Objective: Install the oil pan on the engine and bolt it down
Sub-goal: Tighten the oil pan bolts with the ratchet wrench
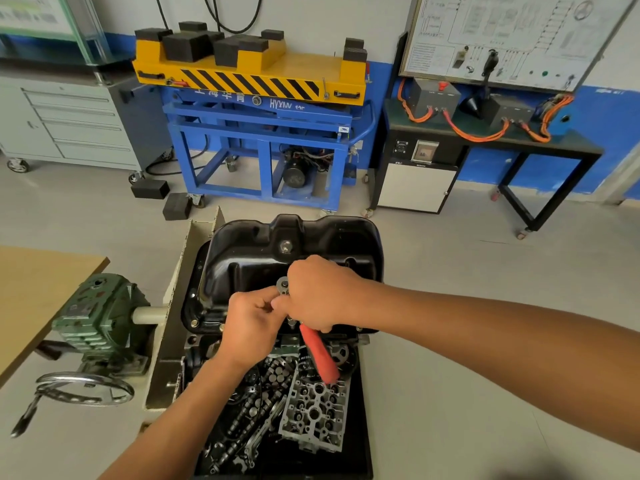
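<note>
The black oil pan [263,251] sits on top of the engine on a stand, its flange with bolts [194,322] showing along the left and near edges. My right hand [318,296] grips a ratchet wrench with a red handle [320,355], whose metal head [283,285] sticks out above my fist. My left hand [251,323] pinches the wrench just below its head, at the pan's near edge. The socket and the bolt under it are hidden by my hands.
A black tray [360,427] below the engine holds a cylinder head [315,414], camshafts and several loose parts. A green gearbox [100,317] with a handwheel [83,389] stands left. A wooden table [31,292] lies far left, a blue and yellow lift cart [256,109] behind.
</note>
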Available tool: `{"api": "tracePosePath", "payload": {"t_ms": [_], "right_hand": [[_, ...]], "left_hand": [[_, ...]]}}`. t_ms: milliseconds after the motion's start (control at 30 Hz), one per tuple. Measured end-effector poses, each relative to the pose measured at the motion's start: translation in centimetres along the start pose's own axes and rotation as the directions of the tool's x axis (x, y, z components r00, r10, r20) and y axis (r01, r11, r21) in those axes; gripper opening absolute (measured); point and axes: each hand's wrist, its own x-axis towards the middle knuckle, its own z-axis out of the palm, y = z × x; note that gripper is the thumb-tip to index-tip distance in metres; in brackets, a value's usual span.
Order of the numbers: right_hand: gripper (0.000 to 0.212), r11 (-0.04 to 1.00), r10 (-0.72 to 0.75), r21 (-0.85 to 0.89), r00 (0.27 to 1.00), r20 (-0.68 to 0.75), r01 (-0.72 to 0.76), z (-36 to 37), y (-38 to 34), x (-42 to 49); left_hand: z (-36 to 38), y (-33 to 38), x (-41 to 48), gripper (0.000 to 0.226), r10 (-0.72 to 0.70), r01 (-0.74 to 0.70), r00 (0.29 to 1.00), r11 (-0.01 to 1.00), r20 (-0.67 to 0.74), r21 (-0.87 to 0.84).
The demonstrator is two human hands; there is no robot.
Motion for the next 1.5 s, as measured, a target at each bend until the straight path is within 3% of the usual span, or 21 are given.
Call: {"api": "tracePosePath", "payload": {"t_ms": [133,267,367,467,533,567,633,700,767,867,967,1000,1067,1133,1267,1367,1500], "right_hand": [[0.037,0.962,-0.112,-0.256,0.993,-0.042,0.098,-0.8,-0.2,-0.1],[0.044,0.847,-0.273,-0.467,0.962,0.027,0.254,-1.5,-0.4,-0.6],[0.032,0.753,-0.331,-0.577,0.940,0.082,0.316,-1.7,-0.6,-0.5],[0.015,0.688,-0.379,-0.624,0.917,0.125,0.369,-1.5,-0.7,-0.3],[0.004,0.654,-0.416,-0.634,0.896,0.153,0.412,-1.6,-0.5,-0.3],[0.009,0.634,-0.438,-0.643,0.885,0.158,0.429,-1.6,-0.2,-0.3],[0.017,0.597,-0.475,-0.661,0.864,0.166,0.455,-1.6,0.3,-0.3],[0.021,0.561,-0.494,-0.686,0.852,0.172,0.463,-1.4,0.6,-0.4],[0.019,0.543,-0.491,-0.696,0.850,0.191,0.470,-1.4,0.7,-0.5],[0.012,0.584,-0.446,-0.687,0.878,0.174,0.433,-1.7,0.5,-0.8],[0.021,0.700,-0.356,-0.643,0.932,0.062,0.310,-1.7,0.4,-0.9],[0.030,0.770,-0.304,-0.584,0.952,0.016,0.256,-1.4,0.5,-0.9],[0.040,0.900,-0.163,-0.417,0.985,-0.061,0.123,-1.0,0.4,-0.8],[0.042,0.966,-0.062,-0.256,0.992,-0.113,0.031,-0.6,0.2,-0.7],[0.038,0.986,-0.017,-0.166,0.991,-0.130,-0.005,-0.5,-0.2,-0.4],[0.036,0.971,-0.051,-0.235,0.995,-0.085,0.030,-1.1,-0.4,-0.1],[0.040,0.898,-0.198,-0.394,0.980,0.038,0.196,-2.1,-0.5,-0.2]], "left_hand": [[-0.3,1.7,0.3,0.018,0.001,0.002,0.997,0.999,0.077,-0.046],[-0.6,1.4,0.2,0.017,-0.027,0.027,0.985,1.000,0.168,0.005],[-0.9,1.2,0.3,0.019,-0.040,0.030,0.976,0.998,0.212,0.053],[-1.1,1.4,0.3,0.040,-0.004,-0.020,0.972,0.995,0.235,0.097],[-1.1,1.7,0.4,0.025,-0.025,-0.002,0.964,0.995,0.263,0.101],[-1.3,1.5,0.3,0.020,-0.031,0.005,0.960,0.996,0.277,0.093],[-1.3,1.7,0.2,0.032,-0.030,0.001,0.961,0.994,0.273,0.105],[-1.3,1.6,0.2,0.019,-0.009,-0.019,0.966,0.994,0.258,0.107],[-0.9,1.8,0.3,0.047,0.011,-0.040,0.971,0.992,0.239,0.117],[-0.3,1.5,0.0,0.055,0.025,-0.043,0.983,0.995,0.184,0.095],[0.2,1.2,0.0,0.031,0.000,-0.008,0.994,0.997,0.110,0.074],[0.4,0.9,0.0,0.028,-0.022,0.014,0.996,0.997,0.092,0.079],[0.9,0.8,0.2,0.042,-0.047,0.042,0.998,0.991,0.041,0.126],[1.1,0.6,0.2,0.048,-0.062,0.060,0.998,0.992,0.010,0.115],[0.8,0.7,0.2,0.031,-0.067,0.067,0.997,0.998,-0.025,0.008],[0.1,0.6,0.7,0.032,-0.035,0.033,0.997,0.999,0.068,0.030],[-0.9,0.9,1.0,0.045,-0.064,0.073,0.985,0.996,0.162,-0.048]]}}
